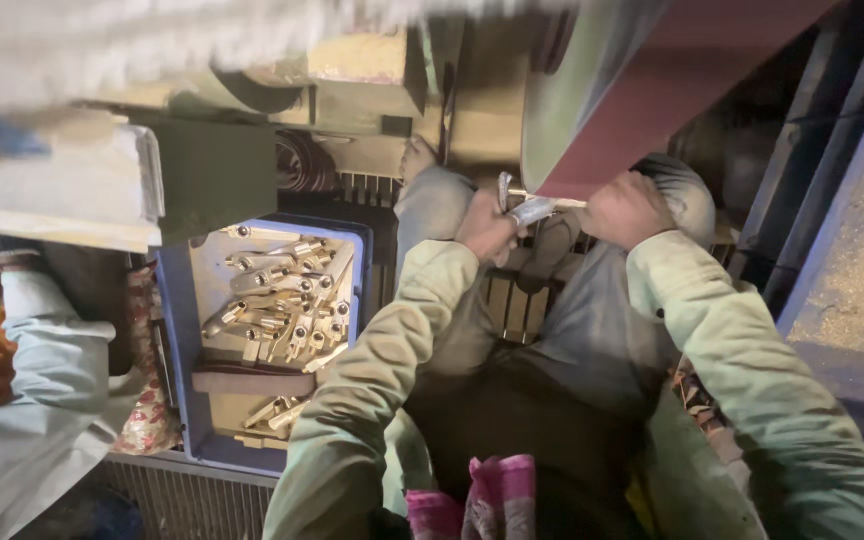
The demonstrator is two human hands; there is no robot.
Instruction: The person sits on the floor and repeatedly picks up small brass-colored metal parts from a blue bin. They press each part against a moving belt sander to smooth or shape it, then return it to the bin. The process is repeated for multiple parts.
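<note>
Both my hands hold one small metal part [529, 208] against the lower end of a reddish-brown sanding belt [652, 90]. My left hand [485, 226] grips the part's near end from the left. On the right, my right hand [624, 209] is closed over the other end, just under the belt. Both arms wear pale green sleeves, and my knees in grey trousers sit below the hands. The part's middle shows as a shiny silver strip between the hands; its ends are hidden by my fingers.
A blue crate [174, 340] at my left holds several similar metal parts [287, 300] on a pale liner. A green machine body [352, 80] stands behind it. Another person's pale sleeve [42, 370] is at far left. A dusty blue surface [852, 270] lies at right.
</note>
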